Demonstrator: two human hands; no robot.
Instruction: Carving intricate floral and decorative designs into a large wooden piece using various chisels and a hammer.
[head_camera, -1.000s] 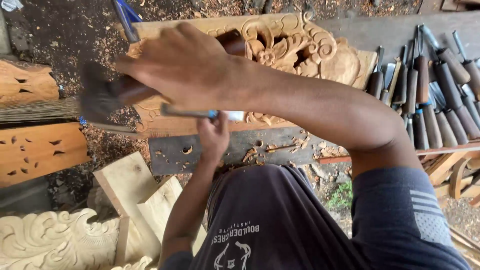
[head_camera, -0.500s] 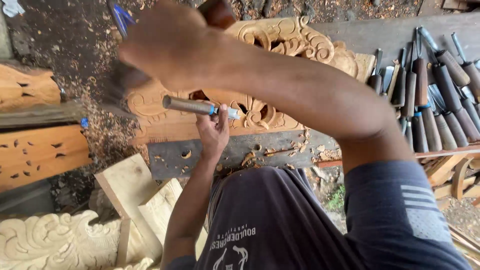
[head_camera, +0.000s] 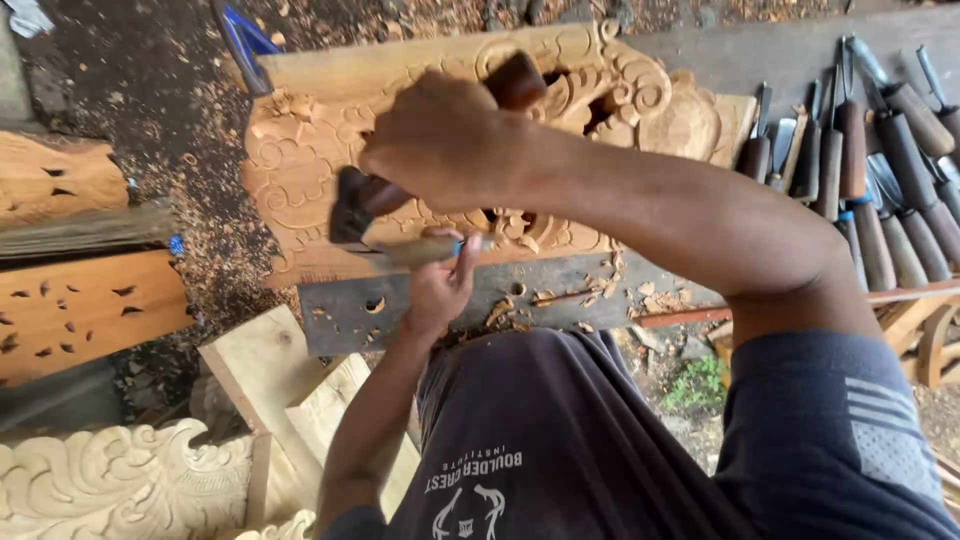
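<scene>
Right hand (head_camera: 450, 140) is shut tight round the dark mallet (head_camera: 360, 200). Left hand (head_camera: 440, 285) is shut on the chisel (head_camera: 415, 250), w/ tip on the carved wood panel (head_camera: 300, 180).

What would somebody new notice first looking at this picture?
First the right hand at the centre, gripping a dark wooden mallet over the ornate carved panel. Just below, the left hand holds a chisel against the panel's lower edge. Along the right edge lies a row of chisels with dark handles, and wood chips litter the dark plank under the panel.
</scene>
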